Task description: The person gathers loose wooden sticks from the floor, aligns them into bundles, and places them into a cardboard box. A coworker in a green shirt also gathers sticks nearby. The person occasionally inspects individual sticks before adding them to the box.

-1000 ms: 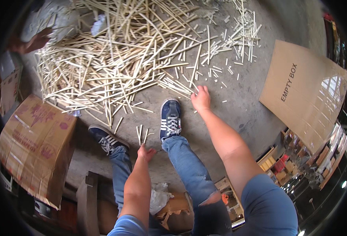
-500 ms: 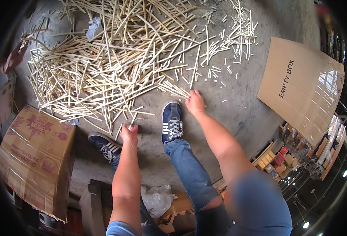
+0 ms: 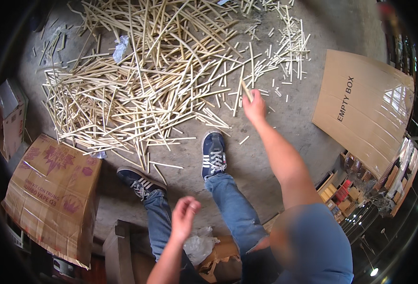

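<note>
My right hand point(image 3: 255, 107) is closed on a short pale wooden stick point(image 3: 247, 90), which points up and away over the floor at the right side of the pile. My left hand point(image 3: 185, 218) is raised in front of my left leg, its fingers curled in and no stick showing in them. Ahead of my feet, a wide, tangled pile of wooden sticks point(image 3: 124, 94) spreads across the concrete. A few loose sticks point(image 3: 213, 118) lie at its near right edge, just beyond my right shoe point(image 3: 213, 156).
Shorter stick pieces point(image 3: 289, 52) are scattered at the far right. A brown carton point(image 3: 53, 189) stands at the left, another cardboard box point(image 3: 360, 104) at the right. A crumpled clear plastic bag point(image 3: 200, 248) is by my legs. Smaller boxes point(image 3: 12, 118) sit at the left edge.
My right hand has lifted up and right from the near sticks with a stick in it. My left hand has drawn back toward me, off the pile's edge. A person's arm at far left has moved away.
</note>
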Demonstrator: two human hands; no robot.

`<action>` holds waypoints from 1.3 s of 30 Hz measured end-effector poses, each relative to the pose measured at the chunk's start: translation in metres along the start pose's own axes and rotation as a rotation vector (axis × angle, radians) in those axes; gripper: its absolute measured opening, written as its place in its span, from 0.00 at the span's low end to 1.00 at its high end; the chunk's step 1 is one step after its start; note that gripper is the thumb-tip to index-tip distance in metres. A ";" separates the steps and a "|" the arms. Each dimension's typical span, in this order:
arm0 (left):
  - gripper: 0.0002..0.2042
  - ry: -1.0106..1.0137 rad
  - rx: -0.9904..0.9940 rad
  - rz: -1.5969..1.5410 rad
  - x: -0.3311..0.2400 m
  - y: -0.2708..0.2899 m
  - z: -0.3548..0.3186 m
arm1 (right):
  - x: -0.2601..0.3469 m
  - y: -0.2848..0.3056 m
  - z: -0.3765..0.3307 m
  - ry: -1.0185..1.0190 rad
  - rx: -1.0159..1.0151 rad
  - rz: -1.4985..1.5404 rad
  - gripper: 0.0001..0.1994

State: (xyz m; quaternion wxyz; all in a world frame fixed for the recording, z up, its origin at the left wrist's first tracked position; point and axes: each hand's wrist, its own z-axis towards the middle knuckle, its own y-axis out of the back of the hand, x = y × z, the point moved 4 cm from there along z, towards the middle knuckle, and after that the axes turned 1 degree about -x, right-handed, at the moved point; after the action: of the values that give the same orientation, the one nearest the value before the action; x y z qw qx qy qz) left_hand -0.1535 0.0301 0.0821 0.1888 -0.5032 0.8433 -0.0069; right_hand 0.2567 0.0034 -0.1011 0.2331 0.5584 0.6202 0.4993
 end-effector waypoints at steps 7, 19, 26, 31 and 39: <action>0.14 0.061 0.092 0.183 0.012 -0.027 0.002 | 0.053 -0.035 0.034 -0.152 -0.007 0.115 0.15; 0.15 0.069 0.031 0.071 0.016 -0.016 0.014 | 0.187 -0.058 0.010 -0.351 0.233 0.122 0.36; 0.15 0.114 0.011 0.023 0.017 0.002 0.011 | 0.222 -0.102 -0.018 -0.594 0.312 0.349 0.39; 0.15 0.084 0.123 -0.014 0.014 -0.017 0.015 | 0.173 -0.129 0.001 -0.659 0.127 0.670 0.24; 0.11 0.053 -0.141 -0.204 0.009 0.017 0.021 | 0.191 -0.070 -0.060 -0.688 0.384 0.929 0.07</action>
State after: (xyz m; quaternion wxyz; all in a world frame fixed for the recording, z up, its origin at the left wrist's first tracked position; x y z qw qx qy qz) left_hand -0.1647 0.0349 0.0563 0.1289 -0.5981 0.7907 0.0198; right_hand 0.1227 0.1673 -0.0877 0.0733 0.9319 0.2798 0.2191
